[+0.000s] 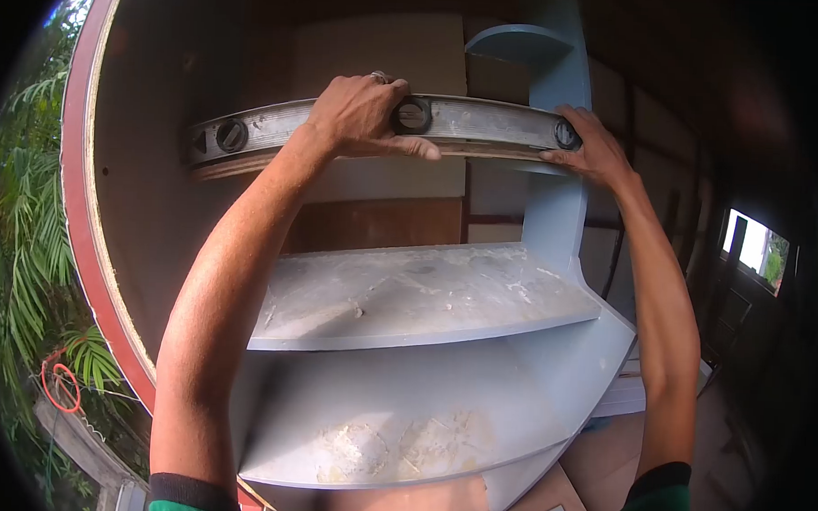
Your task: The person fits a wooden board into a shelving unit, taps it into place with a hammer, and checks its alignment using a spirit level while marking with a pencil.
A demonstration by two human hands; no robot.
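Note:
A worn metal spirit level (486, 120) lies along the front edge of a thin wooden board (241, 166), slightly bowed by the lens. My left hand (362, 117) is closed over its middle, fingers across the top and thumb stretched along the bottom beside the round centre vial. At the right end my right hand (591, 147) grips both level and board edge, thumb below and fingers behind. The backs of the fingers hide part of what they touch. Behind the right hand rises a light blue upright panel (554, 215).
Below are a dusty grey shelf (426, 288) and a lower shelf (377, 390) with flaky patches. A small rounded shelf (520, 43) sits high on the upright. At left are a red-edged panel (76, 190) and green palm leaves (23, 215); a window (756, 250) is far right.

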